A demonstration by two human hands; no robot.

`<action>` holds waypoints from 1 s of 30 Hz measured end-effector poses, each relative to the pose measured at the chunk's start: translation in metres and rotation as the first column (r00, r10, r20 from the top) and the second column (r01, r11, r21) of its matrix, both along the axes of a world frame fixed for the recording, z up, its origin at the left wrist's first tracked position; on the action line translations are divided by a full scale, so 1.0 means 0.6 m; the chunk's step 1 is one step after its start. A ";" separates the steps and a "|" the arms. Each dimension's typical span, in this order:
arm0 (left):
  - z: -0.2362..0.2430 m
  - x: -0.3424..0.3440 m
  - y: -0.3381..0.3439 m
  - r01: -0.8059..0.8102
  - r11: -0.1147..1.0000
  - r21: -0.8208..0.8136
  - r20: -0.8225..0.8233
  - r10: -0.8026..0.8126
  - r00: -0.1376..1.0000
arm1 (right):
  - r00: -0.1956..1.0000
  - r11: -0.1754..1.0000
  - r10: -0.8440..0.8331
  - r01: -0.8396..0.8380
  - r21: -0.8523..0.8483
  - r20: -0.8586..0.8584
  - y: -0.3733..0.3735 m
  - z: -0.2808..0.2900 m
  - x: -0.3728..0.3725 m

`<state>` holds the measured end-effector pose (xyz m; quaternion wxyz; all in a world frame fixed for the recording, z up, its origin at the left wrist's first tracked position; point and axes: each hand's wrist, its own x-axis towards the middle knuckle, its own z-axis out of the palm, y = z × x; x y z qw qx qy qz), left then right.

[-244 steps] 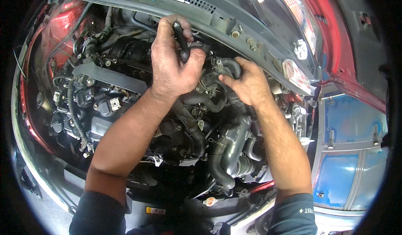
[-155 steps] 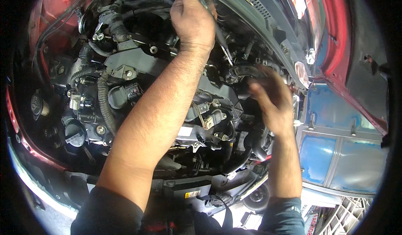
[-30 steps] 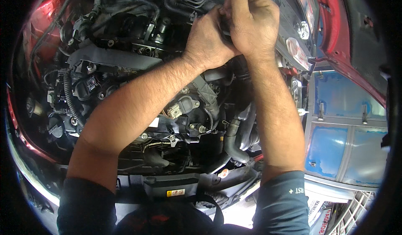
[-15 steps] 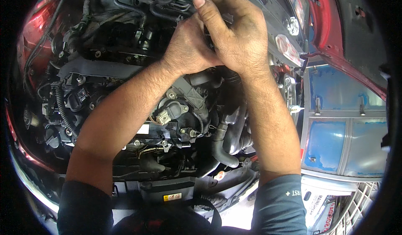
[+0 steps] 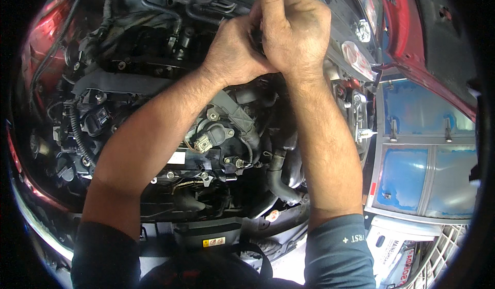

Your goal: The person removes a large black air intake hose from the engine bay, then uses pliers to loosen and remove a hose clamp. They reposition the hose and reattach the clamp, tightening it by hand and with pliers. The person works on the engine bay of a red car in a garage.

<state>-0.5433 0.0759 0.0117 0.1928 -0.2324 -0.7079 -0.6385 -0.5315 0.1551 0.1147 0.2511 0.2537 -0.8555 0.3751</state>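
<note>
Between the fingers [image 5: 273, 5], seemingly, a dark object [image 5: 256, 37].

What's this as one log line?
left hand: partly hidden by right hand | right hand: thumb extended, grip unclear | nearby: black metal-and-plastic engine; bent grey hose

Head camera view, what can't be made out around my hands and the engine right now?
All in the head view:
Whatever lies between your left hand and right hand: hidden by the hands themselves.
Right thumb, very tip: cut off by the upper edge.
Engine parts beneath the left forearm: covered by it.
Symbols on the label: too small.
</note>
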 end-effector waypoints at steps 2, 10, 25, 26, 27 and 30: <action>0.002 -0.001 0.000 0.005 0.999 0.049 -0.048 -0.002 0.999 | 0.996 0.999 -0.037 0.036 -0.014 -0.084 -0.006 -0.007 -0.005; 0.006 0.010 -0.008 0.005 1.000 0.028 -0.067 -0.003 0.998 | 0.974 0.986 -0.073 0.103 0.133 -0.215 0.073 -0.001 0.034; 0.022 -0.001 0.022 0.141 0.989 0.035 0.015 -0.141 0.990 | 0.879 0.744 -0.390 0.125 0.657 0.274 0.184 -0.044 0.046; 0.022 0.000 0.021 0.142 0.989 0.026 -0.043 -0.141 0.989 | 0.876 0.745 -0.383 0.106 0.658 0.293 0.188 -0.047 0.038; 0.024 -0.003 0.020 0.136 0.988 -0.067 -0.019 -0.138 0.990 | 0.871 0.745 -0.381 0.091 0.661 0.310 0.191 -0.051 0.031; 0.027 -0.003 0.018 0.098 0.981 -0.167 -0.076 -0.112 0.991 | 0.889 0.751 -0.344 0.068 0.657 0.301 0.196 -0.065 0.013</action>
